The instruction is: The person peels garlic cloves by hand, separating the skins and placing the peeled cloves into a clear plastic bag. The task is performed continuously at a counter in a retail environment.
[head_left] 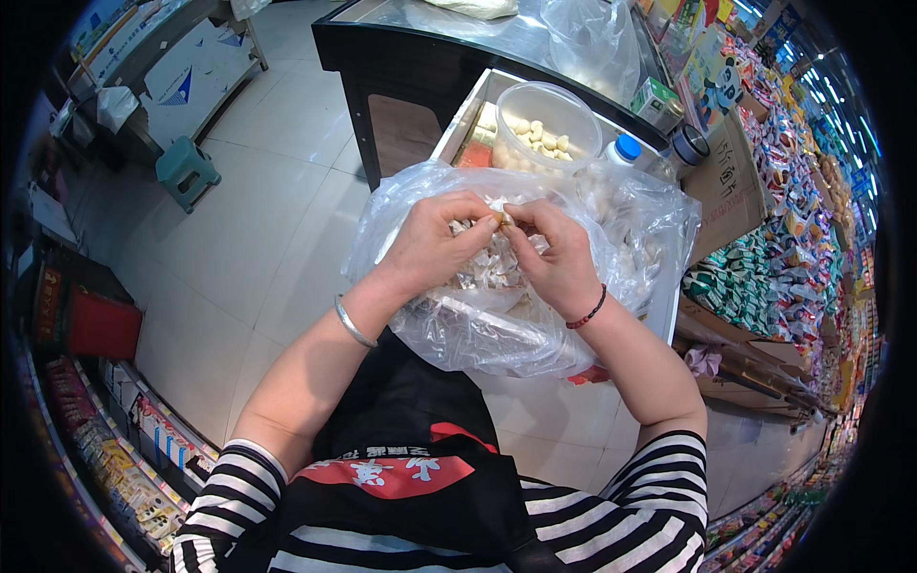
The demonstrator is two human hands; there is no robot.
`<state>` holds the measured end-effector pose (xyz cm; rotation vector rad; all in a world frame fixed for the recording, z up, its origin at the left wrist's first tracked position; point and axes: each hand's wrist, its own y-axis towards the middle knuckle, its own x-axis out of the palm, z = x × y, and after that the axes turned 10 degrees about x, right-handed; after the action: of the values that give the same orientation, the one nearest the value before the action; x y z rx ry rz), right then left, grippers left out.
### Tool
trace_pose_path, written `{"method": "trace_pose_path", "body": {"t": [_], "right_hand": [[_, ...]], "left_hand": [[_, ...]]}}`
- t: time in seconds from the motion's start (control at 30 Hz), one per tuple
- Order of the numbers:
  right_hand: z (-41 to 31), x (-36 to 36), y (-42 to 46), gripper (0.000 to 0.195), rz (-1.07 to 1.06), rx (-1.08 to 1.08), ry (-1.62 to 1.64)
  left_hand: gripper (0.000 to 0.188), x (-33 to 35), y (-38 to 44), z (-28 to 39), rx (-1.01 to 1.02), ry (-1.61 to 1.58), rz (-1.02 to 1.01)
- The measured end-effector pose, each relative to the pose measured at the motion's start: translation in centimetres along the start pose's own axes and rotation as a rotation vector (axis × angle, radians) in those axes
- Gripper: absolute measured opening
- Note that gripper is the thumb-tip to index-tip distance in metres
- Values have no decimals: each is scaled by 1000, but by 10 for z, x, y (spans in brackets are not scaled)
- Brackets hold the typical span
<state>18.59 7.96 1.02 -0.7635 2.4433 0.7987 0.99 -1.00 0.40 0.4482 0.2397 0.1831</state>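
Observation:
Over a clear plastic bag spread in an open drawer, my left hand and my right hand meet at the fingertips. Between them they pinch one small brownish-yellow piece, likely a garlic clove. Beneath my hands lies a heap of papery white garlic skins. Just beyond stands a round clear plastic tub with peeled garlic cloves in it. To its right is a white bottle with a blue cap.
Behind the drawer rises a black-edged counter bearing a plastic bag and a green box. A cardboard box and packaged snacks stand at the right. A green plastic stool is on the tiled floor at the left.

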Motion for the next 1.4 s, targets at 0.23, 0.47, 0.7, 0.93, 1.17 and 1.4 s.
{"method": "trace_pose_path", "body": {"t": [0.23,0.47,0.7,0.93,1.17,1.4], "right_hand": [[-4,-1,1,17,-3,-14,-3],[4,3,5,19,23,62,356],[6,-1,4,26,-51,209,567],[6,3,2,22,-58,242,403],[7,2,3,19,-42,144,210],[6,3,2,18,-82,183,254]], "left_hand": [[13,1,0,2,-11,-6,59],[13,3,-1,-5,-28,9,155],[15,0,1,1,-222,-64,107],[16,6,0,-7,179,91,116],[14,5,-1,-2,134,146,86],[12,4,-1,0,64,87,97]]}}
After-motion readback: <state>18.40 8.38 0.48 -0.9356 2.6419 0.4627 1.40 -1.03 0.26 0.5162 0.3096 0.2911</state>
